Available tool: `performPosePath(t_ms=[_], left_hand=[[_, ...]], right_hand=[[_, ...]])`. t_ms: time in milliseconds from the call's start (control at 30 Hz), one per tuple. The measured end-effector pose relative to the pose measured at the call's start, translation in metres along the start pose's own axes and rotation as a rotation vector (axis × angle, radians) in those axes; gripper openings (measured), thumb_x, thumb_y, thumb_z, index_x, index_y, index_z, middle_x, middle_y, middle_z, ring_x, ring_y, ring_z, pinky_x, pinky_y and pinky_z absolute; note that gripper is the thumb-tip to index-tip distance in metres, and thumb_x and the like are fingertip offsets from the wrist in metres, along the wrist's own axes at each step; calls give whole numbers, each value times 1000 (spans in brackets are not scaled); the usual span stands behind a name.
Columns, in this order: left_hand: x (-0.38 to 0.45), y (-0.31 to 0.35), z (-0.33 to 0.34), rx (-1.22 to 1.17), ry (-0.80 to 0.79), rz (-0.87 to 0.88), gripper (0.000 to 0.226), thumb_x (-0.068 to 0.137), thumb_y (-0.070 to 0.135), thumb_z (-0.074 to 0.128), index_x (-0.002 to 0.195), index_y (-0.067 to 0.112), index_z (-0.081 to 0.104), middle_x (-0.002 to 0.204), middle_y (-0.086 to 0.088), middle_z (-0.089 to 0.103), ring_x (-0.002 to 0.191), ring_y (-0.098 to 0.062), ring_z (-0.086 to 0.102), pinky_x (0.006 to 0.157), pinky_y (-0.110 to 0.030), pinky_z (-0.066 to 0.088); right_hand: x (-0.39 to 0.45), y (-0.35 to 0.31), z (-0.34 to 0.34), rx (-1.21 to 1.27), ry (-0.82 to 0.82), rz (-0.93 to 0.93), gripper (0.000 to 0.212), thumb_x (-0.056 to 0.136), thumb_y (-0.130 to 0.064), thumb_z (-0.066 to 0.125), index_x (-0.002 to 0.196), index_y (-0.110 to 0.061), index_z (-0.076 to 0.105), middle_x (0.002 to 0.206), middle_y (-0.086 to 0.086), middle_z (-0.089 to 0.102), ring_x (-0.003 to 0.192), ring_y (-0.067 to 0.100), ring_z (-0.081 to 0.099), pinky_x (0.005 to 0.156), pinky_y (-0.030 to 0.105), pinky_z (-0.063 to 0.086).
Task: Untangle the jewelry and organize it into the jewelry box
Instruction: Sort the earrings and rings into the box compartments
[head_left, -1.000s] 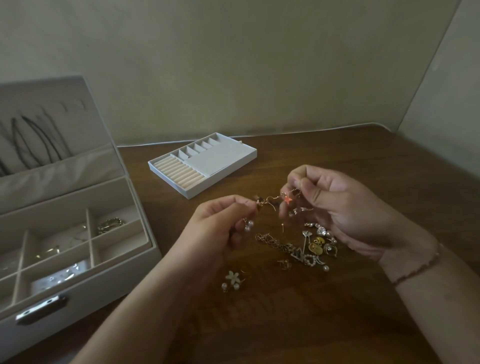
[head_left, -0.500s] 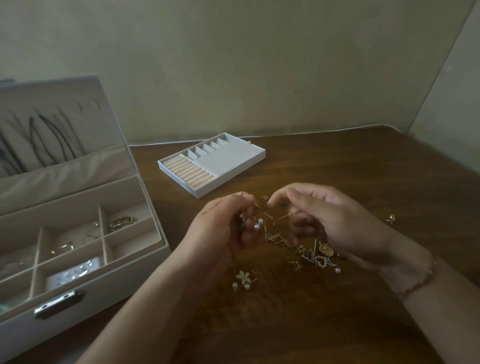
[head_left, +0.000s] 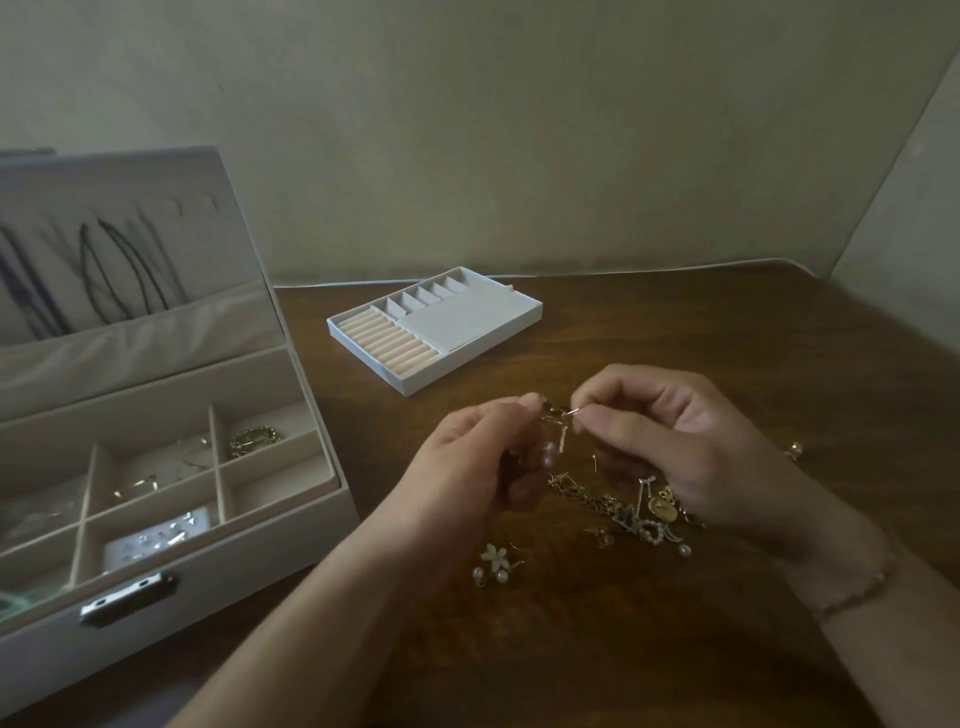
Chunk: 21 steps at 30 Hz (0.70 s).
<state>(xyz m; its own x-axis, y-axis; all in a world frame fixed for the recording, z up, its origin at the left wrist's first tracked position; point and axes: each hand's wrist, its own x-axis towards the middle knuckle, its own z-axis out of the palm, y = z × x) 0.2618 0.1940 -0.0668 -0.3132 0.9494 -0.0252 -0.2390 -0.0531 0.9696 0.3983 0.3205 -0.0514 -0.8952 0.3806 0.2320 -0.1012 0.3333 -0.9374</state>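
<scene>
Single head cam, wide-angle, looking forward and down across brown wooden table (head_left: 675, 332) toward corner walls. Hands close in lower centre, open jewelry box (head_left: 291, 525) at left edge.

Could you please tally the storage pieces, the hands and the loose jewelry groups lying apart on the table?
Storage pieces: 2, the jewelry box and the ring tray.
Hands: 2, the left hand and the right hand.
Jewelry groups: 3, the tangled pile, the flower earring and a small piece.
Total: 7.
</scene>
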Motion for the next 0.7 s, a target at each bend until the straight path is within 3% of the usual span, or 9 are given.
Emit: performPosePath(t_ms=[200, 367, 467, 567, 700], left_hand=[[2, -12, 7, -85, -44, -31, 30, 88, 46, 56, 82, 17, 63, 71, 1, 50, 55, -8, 41, 54, -24, 32], [-6, -8, 17, 137, 7, 291, 23, 89, 25, 64, 109, 14, 67, 65, 15, 62, 57, 1, 53, 56, -14, 39], [-7, -8, 20, 276, 131, 445, 23, 83, 23, 62, 99, 9, 70, 61, 16, 63, 56, 3, 57, 55, -9, 42], [-7, -9, 16, 248, 146, 439, 14, 87, 28, 67, 83, 16, 73, 63, 10, 63, 56, 1, 53, 54, -12, 42], [-7, -9, 13, 120, 83, 374, 8, 80, 29, 71, 72, 27, 72, 65, 6, 60, 59, -7, 50, 55, -20, 40]], right_hand=[[3, 2, 5, 104, 72, 0, 21, 88, -19, 51, 70, -18, 63, 57, -4, 45, 55, 17, 42, 48, 26, 38], [2, 2, 5, 167, 78, -13, 20, 89, -16, 51, 73, -11, 63, 57, 0, 40, 51, 15, 37, 47, 25, 34], [2, 1, 7, 178, 73, -33, 21, 89, -14, 51, 72, -13, 63, 57, -1, 40, 51, 16, 37, 46, 25, 34], [2, 2, 7, 154, 88, -60, 22, 90, -15, 50, 71, -15, 61, 56, -4, 44, 52, 14, 39, 47, 26, 36], [0, 2, 6, 64, 72, -103, 16, 87, -26, 60, 76, -15, 64, 62, 12, 50, 55, 17, 44, 50, 30, 40]])
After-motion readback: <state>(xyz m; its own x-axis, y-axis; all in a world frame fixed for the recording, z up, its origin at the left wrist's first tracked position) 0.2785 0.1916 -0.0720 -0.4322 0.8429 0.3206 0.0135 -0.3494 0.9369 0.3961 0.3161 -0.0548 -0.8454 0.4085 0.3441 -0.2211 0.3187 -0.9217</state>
